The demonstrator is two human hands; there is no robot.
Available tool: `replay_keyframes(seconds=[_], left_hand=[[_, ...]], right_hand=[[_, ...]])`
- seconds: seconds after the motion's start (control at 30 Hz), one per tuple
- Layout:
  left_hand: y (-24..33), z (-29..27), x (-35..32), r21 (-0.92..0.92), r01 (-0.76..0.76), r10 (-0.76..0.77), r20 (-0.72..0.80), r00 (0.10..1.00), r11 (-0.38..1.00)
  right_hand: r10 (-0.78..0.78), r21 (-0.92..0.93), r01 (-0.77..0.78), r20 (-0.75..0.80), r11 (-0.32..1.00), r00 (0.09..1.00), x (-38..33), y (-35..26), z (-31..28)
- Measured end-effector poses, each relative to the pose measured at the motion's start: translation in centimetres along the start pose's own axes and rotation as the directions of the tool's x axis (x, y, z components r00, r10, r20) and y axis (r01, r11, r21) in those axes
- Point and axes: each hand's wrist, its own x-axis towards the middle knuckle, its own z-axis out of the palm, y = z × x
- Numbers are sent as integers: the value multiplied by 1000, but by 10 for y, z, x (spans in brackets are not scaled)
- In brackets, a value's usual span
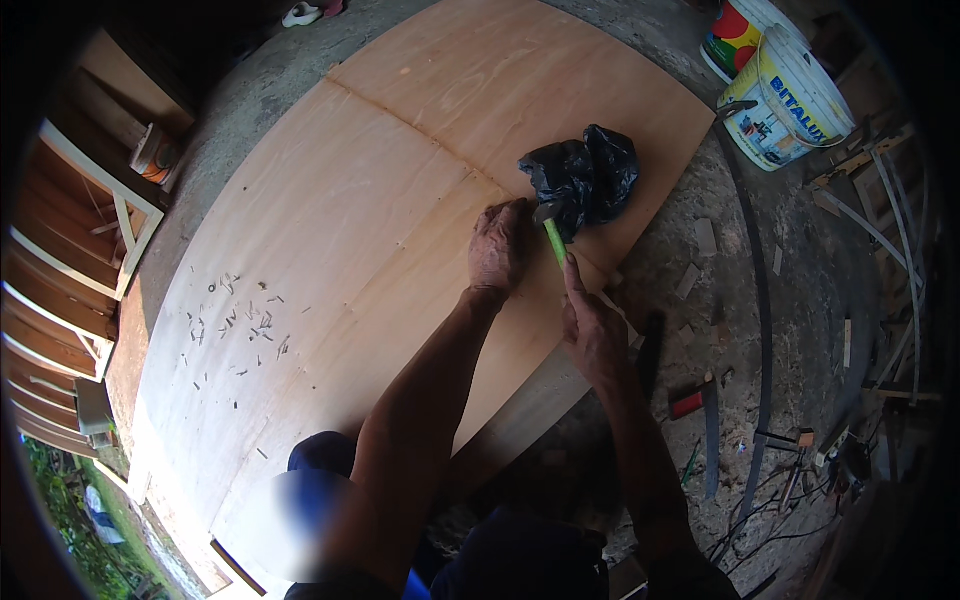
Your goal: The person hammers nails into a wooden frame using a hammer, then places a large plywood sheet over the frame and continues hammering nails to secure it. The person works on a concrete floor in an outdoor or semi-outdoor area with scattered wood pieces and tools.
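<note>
My right hand [596, 335] grips a hammer [558, 245] by its light green handle, index finger stretched along it. The hammer's dark head overlaps the lower edge of a crumpled black plastic bag [608, 175]. Just left of the head, my left hand [497, 248] rests on a large plywood sheet [380, 210], its fingers bent and drawn together toward the hammer. Whatever those fingertips pinch, if anything, is hidden. A seam with a brownish line crosses the plywood near both hands. Small nail-like pieces [240, 325] lie scattered on the sheet's left part.
Two plastic buckets [785, 105] stand beyond the sheet's far right corner. Wood offcuts [705, 238], a red object [688, 403] and tangled cables [775, 535] lie on the rough floor at right. Wooden frames [75, 250] line the left side.
</note>
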Motion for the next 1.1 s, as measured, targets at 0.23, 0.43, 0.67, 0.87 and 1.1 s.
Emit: replay_keyframes(seconds=[0.23,0.43,0.67,0.87,1.1], left_hand=[[-39,-39,-45,52,-89,92,-66,994,995],[-49,-151,-123,138,-13,-9,155,988,990],[-125,-291,-143,328,523,-286,-558,779,787],[-171,-348,-152,269,790,-603,-526,599,550],[-174,-352,-128,606,336,-319,-141,937,721]], right_hand=[[60,164,-67,51,984,997,24,-16,50],[230,356,-231,44,906,972,31,-13,96],[219,501,-217,56,838,974,30,-25,81],[243,522,-234,52,820,969,32,-28,83],[139,477,-54,-144,877,980,32,-19,95]])
